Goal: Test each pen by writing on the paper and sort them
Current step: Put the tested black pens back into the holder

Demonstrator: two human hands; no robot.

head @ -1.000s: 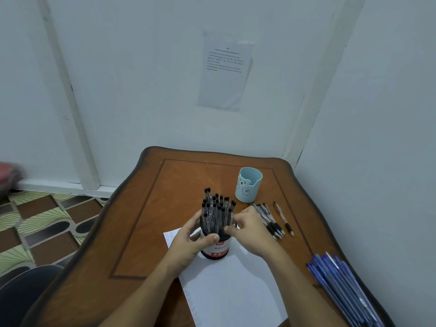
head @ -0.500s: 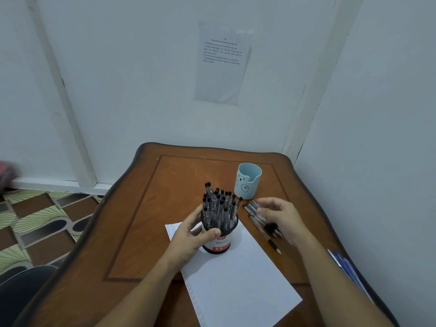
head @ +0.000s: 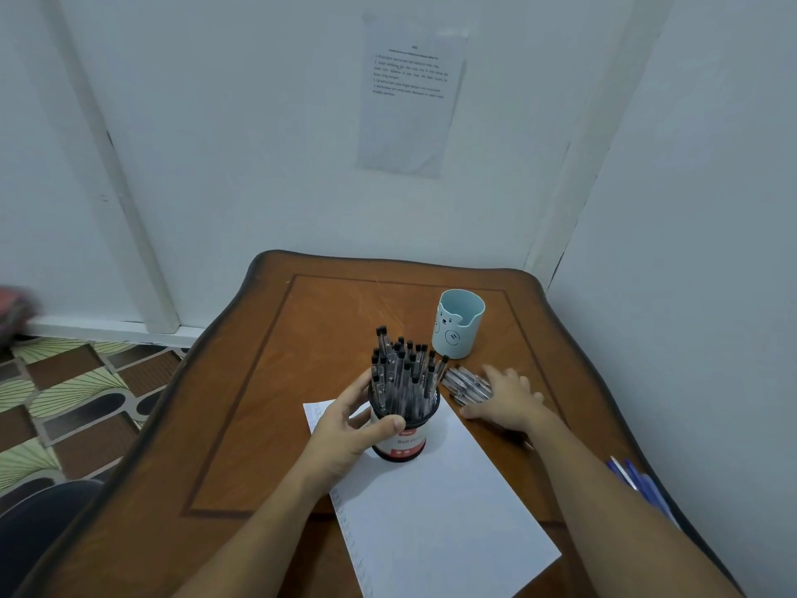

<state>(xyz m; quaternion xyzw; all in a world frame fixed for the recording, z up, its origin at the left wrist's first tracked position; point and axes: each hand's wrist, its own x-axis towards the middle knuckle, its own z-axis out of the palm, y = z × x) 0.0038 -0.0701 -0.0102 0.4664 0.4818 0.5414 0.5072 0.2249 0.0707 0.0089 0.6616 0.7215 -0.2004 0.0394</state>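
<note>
The pens for test (head: 403, 373) stand on end in a round pen holder (head: 399, 442) with a black mesh top and a red and white label. Their long axes are near upright and their black ends point up. One at the right of the bundle leans outward toward the blue cup.

The holder sits on the far left corner of the sheet of paper (head: 431, 494), which lies at an angle on the wooden table (head: 258, 403).

My left hand (head: 349, 425) comes in from below left. It grips the holder at its upper half, with the thumb across the near side under the rim and the fingers curled round the far side.

My right arm reaches forward on the right side. My right hand (head: 504, 403) lies palm down with fingers spread and nearly straight, resting on a small heap of loose pens (head: 468, 384) on the bare table just right of the holder. It closes on none of them. Their uncovered ends point far-left toward the holder. The rest is hidden under the hand.

A light blue cup with a bear face (head: 457, 323) stands upright just beyond the heap. Blue pens (head: 638, 481) lie at the right table edge, partly hidden by my forearm. A printed sheet (head: 412, 92) is fixed to the wall behind.
</note>
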